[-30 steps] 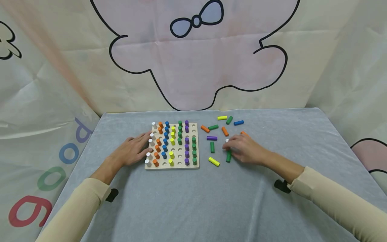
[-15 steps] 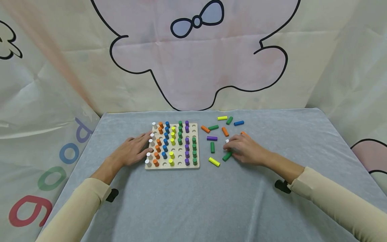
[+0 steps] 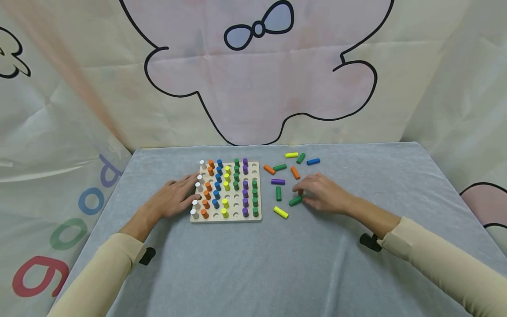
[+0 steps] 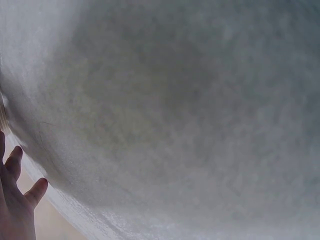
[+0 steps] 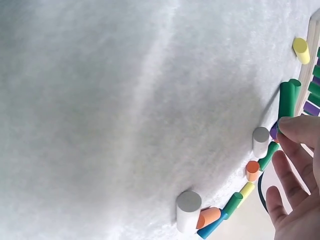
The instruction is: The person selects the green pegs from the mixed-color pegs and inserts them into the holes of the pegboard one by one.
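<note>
A wooden pegboard (image 3: 237,215) lies on the grey cloth and holds upright white, orange, blue, yellow, green and purple pegs. My left hand (image 3: 180,193) lies flat beside the board's left edge, fingers against the white pegs. My right hand (image 3: 317,193) rests among loose pegs to the right of the board, fingers loosely curved. Its fingertips (image 5: 299,131) touch the end of a green peg (image 3: 295,201) lying on the cloth. In the right wrist view that green peg (image 5: 286,102) lies next to a white peg (image 5: 260,141).
Loose pegs lie around the right hand: yellow (image 3: 280,212), green (image 3: 278,193), purple (image 3: 277,181), orange (image 3: 295,172), blue (image 3: 313,161) and others farther back. A printed backdrop rises behind the table. The left wrist view shows grey cloth (image 4: 175,125) and my left hand (image 4: 15,205).
The green peg under my right fingertips has swung from pointing toward me to lying nearly crosswise, shifting slightly left. The white peg by those fingertips is now hidden. My left hand has stayed put.
</note>
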